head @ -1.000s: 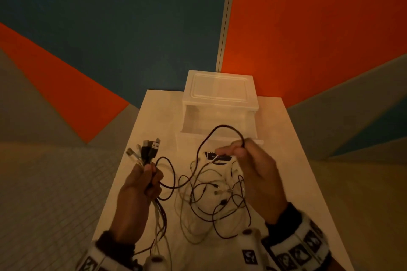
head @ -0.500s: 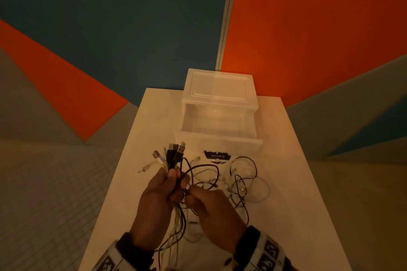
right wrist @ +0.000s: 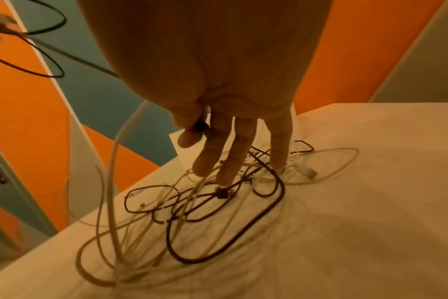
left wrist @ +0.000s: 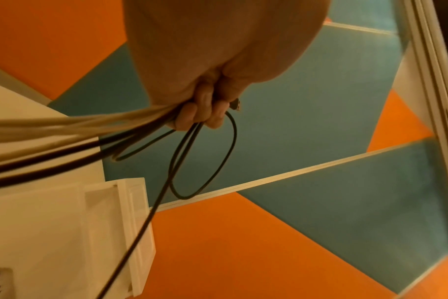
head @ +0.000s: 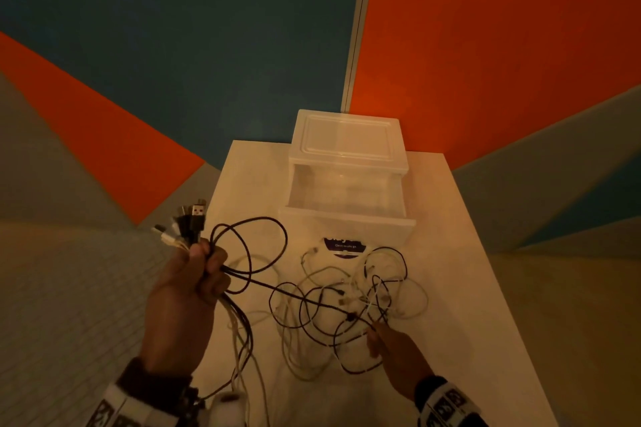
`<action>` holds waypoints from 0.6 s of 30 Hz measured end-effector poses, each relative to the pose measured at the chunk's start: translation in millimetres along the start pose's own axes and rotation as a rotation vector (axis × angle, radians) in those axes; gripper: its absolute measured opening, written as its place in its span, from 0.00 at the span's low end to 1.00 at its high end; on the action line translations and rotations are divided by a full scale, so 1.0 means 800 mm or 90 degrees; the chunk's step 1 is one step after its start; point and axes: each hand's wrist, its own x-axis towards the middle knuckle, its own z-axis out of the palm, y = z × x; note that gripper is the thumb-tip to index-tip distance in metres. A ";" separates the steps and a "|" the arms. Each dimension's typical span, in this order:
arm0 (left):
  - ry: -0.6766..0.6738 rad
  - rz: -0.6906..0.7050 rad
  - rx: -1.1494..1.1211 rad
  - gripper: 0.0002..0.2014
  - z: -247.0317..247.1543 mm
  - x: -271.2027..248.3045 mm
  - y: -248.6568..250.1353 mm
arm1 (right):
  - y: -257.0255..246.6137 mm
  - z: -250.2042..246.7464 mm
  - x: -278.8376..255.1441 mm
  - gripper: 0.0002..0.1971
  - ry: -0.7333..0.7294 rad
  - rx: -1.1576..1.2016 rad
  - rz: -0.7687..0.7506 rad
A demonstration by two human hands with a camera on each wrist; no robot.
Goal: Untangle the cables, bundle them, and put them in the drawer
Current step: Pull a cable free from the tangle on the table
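Several black and white cables lay tangled on the table at 6 o'clock from the open drawer. Left hand gripped their plug ends; right hand, earlier beside it, had drawn away, pinching a black cable.
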 end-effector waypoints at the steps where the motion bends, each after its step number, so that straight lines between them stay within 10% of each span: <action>1: -0.003 -0.008 0.011 0.10 0.000 -0.001 -0.002 | -0.002 -0.002 -0.004 0.21 0.020 0.049 -0.008; 5: -0.010 -0.021 0.043 0.11 0.002 -0.006 -0.006 | 0.008 -0.029 -0.029 0.15 0.148 0.056 -0.124; 9: 0.001 -0.022 0.061 0.12 0.005 -0.008 -0.010 | 0.039 -0.059 -0.034 0.09 0.147 -0.221 -0.068; 13: -0.016 -0.044 0.044 0.11 0.018 -0.012 -0.017 | 0.045 -0.056 -0.027 0.06 0.177 -0.176 -0.008; 18: -0.056 -0.071 0.029 0.10 0.033 -0.018 -0.019 | 0.035 -0.033 -0.027 0.36 0.247 -0.115 -0.001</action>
